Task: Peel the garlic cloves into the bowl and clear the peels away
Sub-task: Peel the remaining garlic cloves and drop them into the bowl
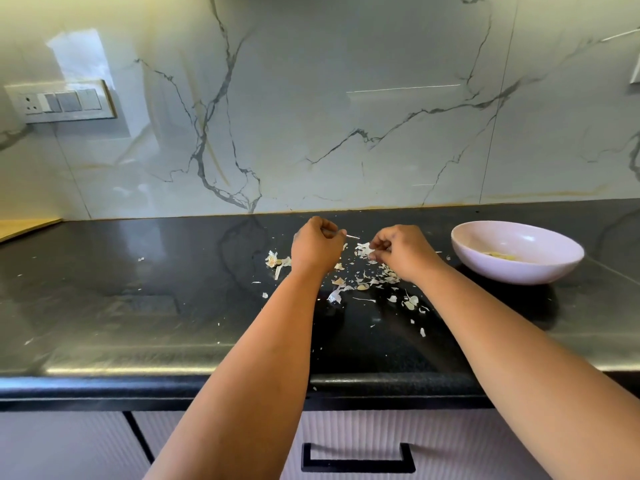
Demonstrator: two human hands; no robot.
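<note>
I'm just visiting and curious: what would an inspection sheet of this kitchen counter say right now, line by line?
Surface: black stone counter, glossy, dusted with pale flecks.
Job's things: pale pink bowl at the right, a few peeled cloves inside; a garlic remnant left of the hands.
Clutter: garlic peels scattered between and below the hands, not yet cleared.
Grippers: left hand curled round a thin pale piece that sticks out to its right; right hand pinches something small and pale, what exactly is hidden.
Cables: nothing seen.
Surroundings: marble-look wall, switch panel at the left, drawer handle below the counter.
</note>
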